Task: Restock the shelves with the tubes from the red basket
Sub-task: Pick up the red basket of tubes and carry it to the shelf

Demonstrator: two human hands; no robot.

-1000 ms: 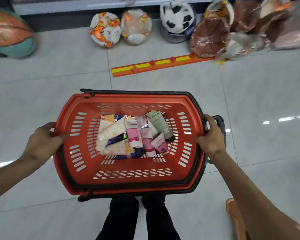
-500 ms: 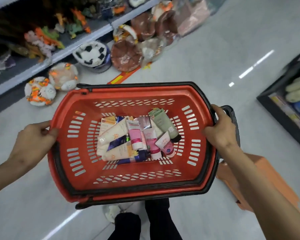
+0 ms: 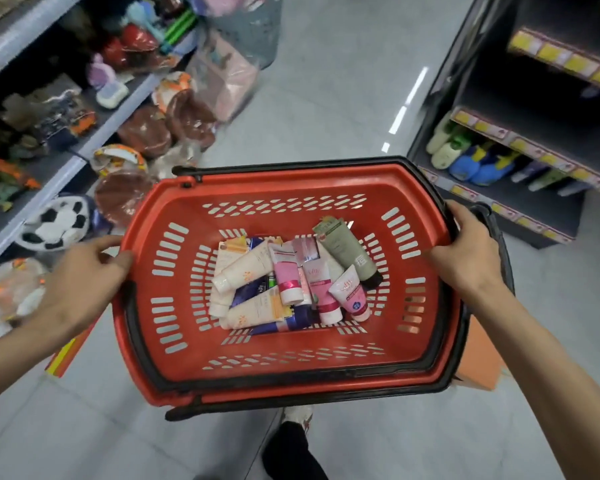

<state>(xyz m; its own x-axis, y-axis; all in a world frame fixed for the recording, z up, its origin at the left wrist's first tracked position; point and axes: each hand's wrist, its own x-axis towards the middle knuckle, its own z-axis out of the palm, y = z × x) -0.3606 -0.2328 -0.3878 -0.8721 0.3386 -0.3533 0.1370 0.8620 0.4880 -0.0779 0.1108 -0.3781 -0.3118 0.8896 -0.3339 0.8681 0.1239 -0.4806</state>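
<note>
I carry a red basket (image 3: 174,299) with a black rim in front of me, level, above the floor. My left hand (image 3: 80,278) grips its left rim and my right hand (image 3: 465,254) grips its right rim. On the basket's floor lies a pile of several tubes (image 3: 291,285): cream ones with orange print (image 3: 243,265), pink ones (image 3: 284,275), a grey-green one with a black cap (image 3: 347,251) and dark blue ones underneath.
A grey shelf (image 3: 49,174) with toys runs along the left, with wrapped balls (image 3: 59,220) on the floor before it. A dark shelf unit (image 3: 520,147) with slippers stands at the right. A grey tiled aisle (image 3: 333,98) lies ahead. An orange box (image 3: 478,362) sits below the basket.
The view has swung right, from facing the toy shelf to looking down the aisle. The dark shelf unit has come into view. Both hands kept their hold on the basket.
</note>
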